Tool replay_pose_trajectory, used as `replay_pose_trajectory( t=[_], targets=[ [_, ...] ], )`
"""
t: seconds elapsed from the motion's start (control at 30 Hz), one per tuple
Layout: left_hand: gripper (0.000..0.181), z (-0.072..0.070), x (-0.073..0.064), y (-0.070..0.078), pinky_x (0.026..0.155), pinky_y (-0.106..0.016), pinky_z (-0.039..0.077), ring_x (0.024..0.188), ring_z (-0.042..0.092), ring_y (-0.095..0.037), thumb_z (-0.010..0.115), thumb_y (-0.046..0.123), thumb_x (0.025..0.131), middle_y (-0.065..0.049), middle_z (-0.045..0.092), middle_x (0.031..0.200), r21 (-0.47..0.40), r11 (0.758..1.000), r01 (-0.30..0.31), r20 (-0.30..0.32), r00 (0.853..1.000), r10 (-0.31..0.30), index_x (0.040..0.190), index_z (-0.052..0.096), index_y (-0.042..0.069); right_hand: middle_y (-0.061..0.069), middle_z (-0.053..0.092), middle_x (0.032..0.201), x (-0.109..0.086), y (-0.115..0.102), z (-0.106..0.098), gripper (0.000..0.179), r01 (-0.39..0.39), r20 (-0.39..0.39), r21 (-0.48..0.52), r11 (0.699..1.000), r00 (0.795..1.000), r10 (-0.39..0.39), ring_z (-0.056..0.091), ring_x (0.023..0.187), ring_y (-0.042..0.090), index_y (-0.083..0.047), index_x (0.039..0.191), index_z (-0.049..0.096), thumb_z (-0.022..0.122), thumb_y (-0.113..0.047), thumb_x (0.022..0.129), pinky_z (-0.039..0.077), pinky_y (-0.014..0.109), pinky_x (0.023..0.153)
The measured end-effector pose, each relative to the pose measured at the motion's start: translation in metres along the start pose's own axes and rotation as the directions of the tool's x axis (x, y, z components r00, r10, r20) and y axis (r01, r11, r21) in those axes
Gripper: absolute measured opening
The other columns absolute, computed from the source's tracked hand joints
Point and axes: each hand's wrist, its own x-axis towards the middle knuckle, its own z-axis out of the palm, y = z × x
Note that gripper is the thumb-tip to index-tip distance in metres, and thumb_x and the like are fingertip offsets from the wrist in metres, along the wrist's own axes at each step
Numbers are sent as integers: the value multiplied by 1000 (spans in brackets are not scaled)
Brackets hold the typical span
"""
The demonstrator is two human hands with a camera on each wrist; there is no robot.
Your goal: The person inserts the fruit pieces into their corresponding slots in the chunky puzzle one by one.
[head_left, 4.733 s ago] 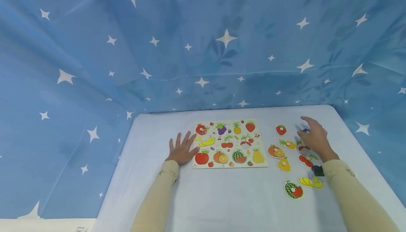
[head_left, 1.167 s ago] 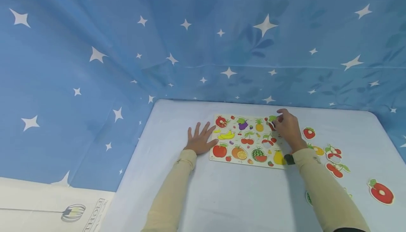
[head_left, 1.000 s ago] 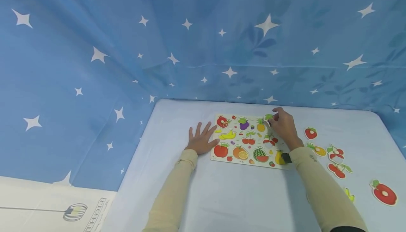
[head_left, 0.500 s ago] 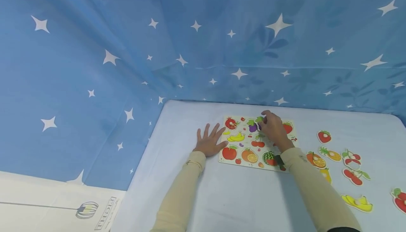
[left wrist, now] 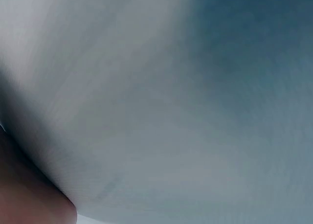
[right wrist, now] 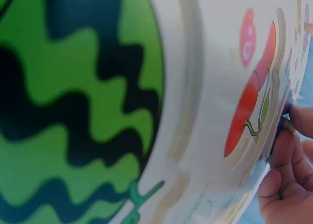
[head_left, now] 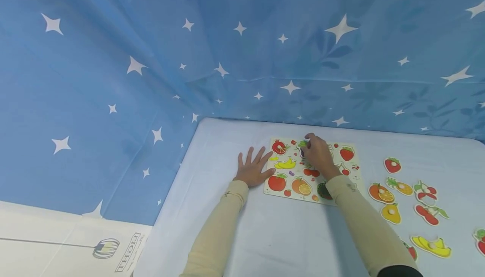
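My left hand (head_left: 251,171) lies spread on the table, its thumb and fingertips on the left edge of the fruit puzzle board (head_left: 268,189). Over the board's top row, my right hand (head_left: 320,155) pinches a grape puzzle piece (head_left: 302,152) at the printed grapes. Fingers hide most of that piece; in the right wrist view a purple bit (right wrist: 287,106) of it shows at the fingertips. A pomegranate piece (head_left: 279,147) with a knob sits in the board's upper left corner. The left wrist view is mostly blurred pale cloth.
Right of the board lie loose knobbed pieces: a strawberry (head_left: 392,166), a pineapple (head_left: 403,187), an orange (head_left: 380,193), a pear (head_left: 391,214), two cherry pieces, bananas (head_left: 433,246), an apple (head_left: 480,241) and a watermelon (head_left: 411,251) partly under the right sleeve. A blue star-patterned curtain (head_left: 242,58) hangs behind the table.
From the loose pieces at right, my right hand has brought the grape piece left across the board to the printed grapes. My left hand stays at the board's left edge. The head view has shifted.
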Motion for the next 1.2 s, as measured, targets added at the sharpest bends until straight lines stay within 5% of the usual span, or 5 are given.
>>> replay_pose_trajectory(
  t=[0.33,0.63,0.87,1.0,1.2],
  targets=[
    [78,-3,1,9,124,-66,-9,163,-15,-30,40,71,106,10,-3,180,6,1000,-3,20,1000,3,173,13,42,24,65,99,-5,0,-2,42,-9,9,-37,999,1000,9,62,85,36,13,138,55,69,-1,101,52,51,79],
    [77,-3,0,17,125,-65,-8,164,-14,-30,40,70,106,10,-3,180,18,1000,0,35,999,0,173,12,43,35,65,122,-11,3,-2,51,-10,-5,-111,994,1000,10,64,114,50,11,146,50,70,-6,101,48,63,101],
    [78,6,5,9,125,-67,-6,164,-10,-32,36,74,104,10,-1,180,45,999,-28,-12,1000,29,173,13,43,27,31,169,-16,15,-16,95,7,13,-139,990,1000,-5,28,148,56,-3,166,31,81,-41,95,21,81,109],
    [79,7,5,0,124,-68,-7,164,-10,-33,37,74,104,8,1,180,11,999,-36,-27,999,36,173,15,42,26,17,175,-19,24,-27,100,8,44,-128,992,999,-2,18,155,54,-5,169,24,79,-44,96,16,80,114],
    [80,6,5,-4,124,-68,-9,164,-12,-33,37,75,104,8,0,180,-13,1000,-28,-28,999,28,173,15,42,27,16,174,-31,34,-56,96,11,35,-82,997,999,-8,18,155,55,-1,168,27,78,-41,97,15,80,112]
  ],
)
